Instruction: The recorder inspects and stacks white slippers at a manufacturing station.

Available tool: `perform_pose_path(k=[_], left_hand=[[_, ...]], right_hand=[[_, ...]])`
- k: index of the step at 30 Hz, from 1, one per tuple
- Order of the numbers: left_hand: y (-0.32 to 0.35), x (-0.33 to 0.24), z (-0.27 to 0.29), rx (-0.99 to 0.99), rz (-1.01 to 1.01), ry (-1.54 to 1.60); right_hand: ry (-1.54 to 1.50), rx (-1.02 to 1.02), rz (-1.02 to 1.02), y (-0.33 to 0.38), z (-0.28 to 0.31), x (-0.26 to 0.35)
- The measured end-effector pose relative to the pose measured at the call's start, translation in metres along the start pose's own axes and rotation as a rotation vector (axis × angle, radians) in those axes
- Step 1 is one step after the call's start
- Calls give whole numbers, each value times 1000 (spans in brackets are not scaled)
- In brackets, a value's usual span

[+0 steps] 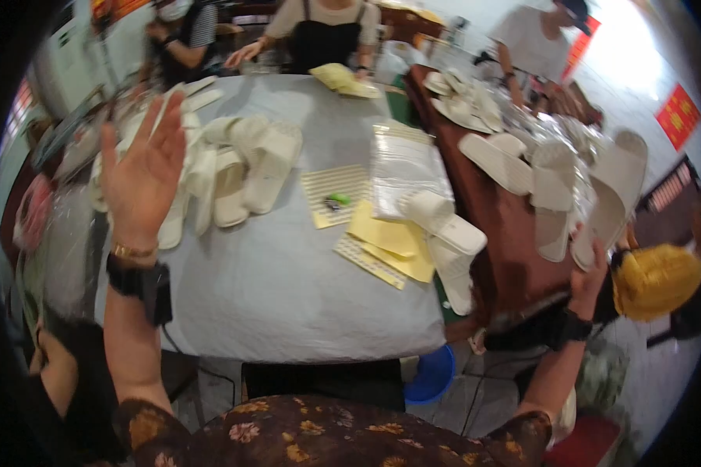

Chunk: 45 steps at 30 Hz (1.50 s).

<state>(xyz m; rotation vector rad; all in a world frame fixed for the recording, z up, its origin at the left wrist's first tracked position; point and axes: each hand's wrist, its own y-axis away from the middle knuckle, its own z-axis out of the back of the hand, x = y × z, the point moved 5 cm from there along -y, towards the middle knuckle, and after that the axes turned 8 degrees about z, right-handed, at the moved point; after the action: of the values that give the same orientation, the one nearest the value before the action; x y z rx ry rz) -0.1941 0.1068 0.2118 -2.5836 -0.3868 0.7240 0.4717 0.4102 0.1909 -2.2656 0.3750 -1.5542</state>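
Observation:
My left hand [145, 180] is raised over the left side of the table, palm showing and fingers stretched out, holding nothing. Behind and beside it lies a heap of cream slide slippers [273, 167]. At the right, my right hand [589, 277] grips the lower end of a pale slipper [617, 198] that stands tilted up. Another slipper [553, 198] lies close to its left on the brown table. A pair of white slippers [453, 233] rests at the right edge of the grey-covered table, one partly over yellow sheets [393, 243].
The grey tablecloth [288, 311] covers the main table; a brown table [514, 265] adjoins it at right. Clear plastic bags [409, 171], a small green item [339, 200] and more slippers [463, 101] lie about. Several people surround the tables. A blue bucket [432, 373] stands below.

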Motion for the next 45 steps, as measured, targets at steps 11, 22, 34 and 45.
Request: perform_pose_path(k=[11,22,34,45], left_hand=[[56,179,29,-259,476,-306],[79,254,41,-361,689,-369],[201,179,94,-1008,527,-672],[216,135,107,-1041,1001,-1245]], right_hand=[[-129,367,-91,100,-166,17],[-502,754,-598,190,-272,-36],[-135,912,-914,276,-289,-179],[926,1144,-295,273,-283,-207]])
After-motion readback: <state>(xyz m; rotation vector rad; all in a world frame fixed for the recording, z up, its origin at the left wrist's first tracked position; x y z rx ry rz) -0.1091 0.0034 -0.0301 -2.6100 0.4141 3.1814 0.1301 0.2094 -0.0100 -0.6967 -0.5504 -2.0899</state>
